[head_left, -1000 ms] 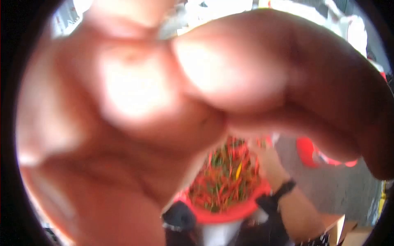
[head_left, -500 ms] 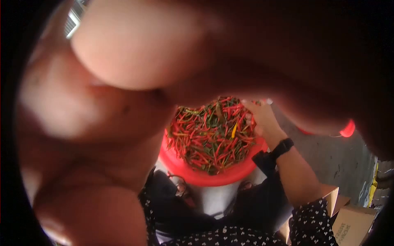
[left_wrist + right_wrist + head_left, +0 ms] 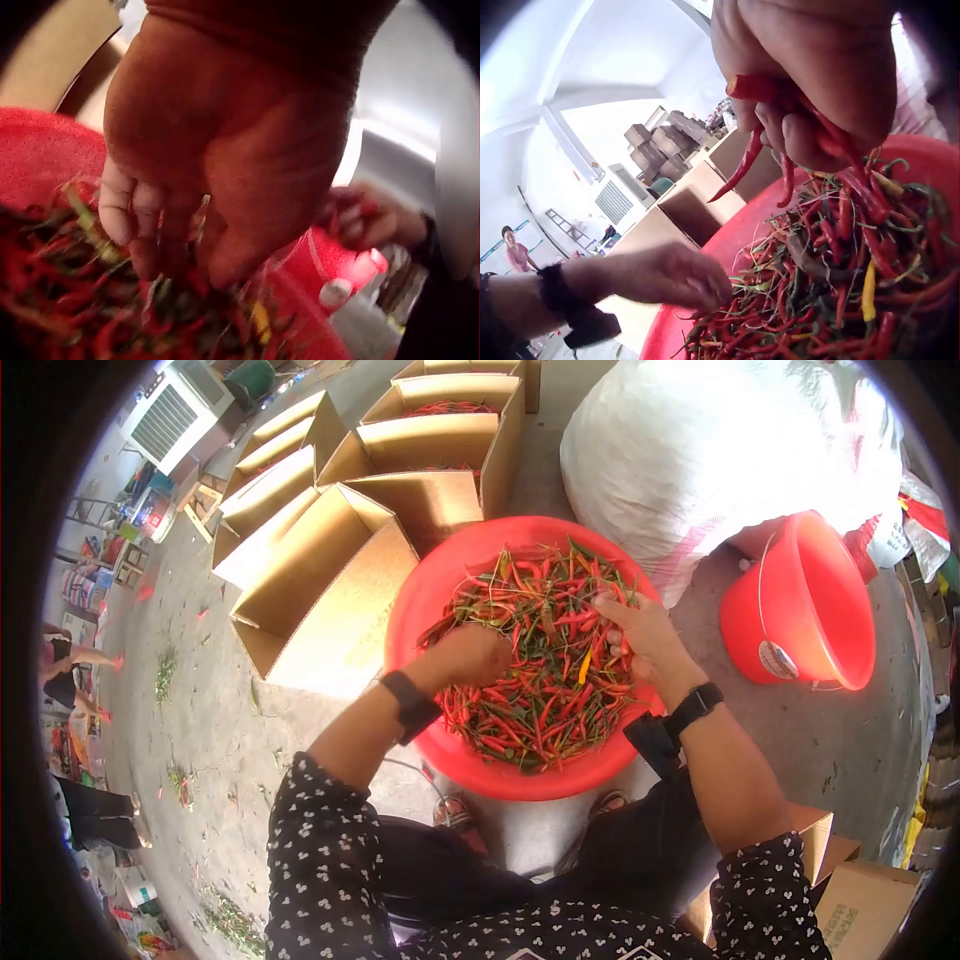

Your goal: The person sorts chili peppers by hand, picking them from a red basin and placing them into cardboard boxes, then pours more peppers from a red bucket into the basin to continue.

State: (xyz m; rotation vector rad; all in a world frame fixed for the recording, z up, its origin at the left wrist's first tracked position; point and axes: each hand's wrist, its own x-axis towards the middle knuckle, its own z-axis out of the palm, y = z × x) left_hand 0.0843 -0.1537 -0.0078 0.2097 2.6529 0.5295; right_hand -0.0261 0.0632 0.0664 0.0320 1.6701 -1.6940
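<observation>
A wide red basin [image 3: 420,610] heaped with red and green chillies [image 3: 545,680] sits on the floor in front of me. My left hand [image 3: 470,655] lies knuckles-up on the left of the heap. In the left wrist view its fingers [image 3: 139,217] curl down into the chillies. My right hand [image 3: 640,632] is at the right side of the heap. The right wrist view shows that hand [image 3: 810,82] gripping a small bunch of red chillies [image 3: 746,161] that dangle above the pile. Both wrists wear black bands.
Several open cardboard boxes [image 3: 330,590] stand just left of and behind the basin. A red bucket [image 3: 800,605] is at the right, a big white sack [image 3: 720,450] behind it. More boxes [image 3: 850,915] sit at my lower right. Another person [image 3: 65,660] sits at far left.
A hand held right up against the head camera, blocking most of the view, has dropped away; my left hand now rests in the chillies. The right hand stayed in the basin.
</observation>
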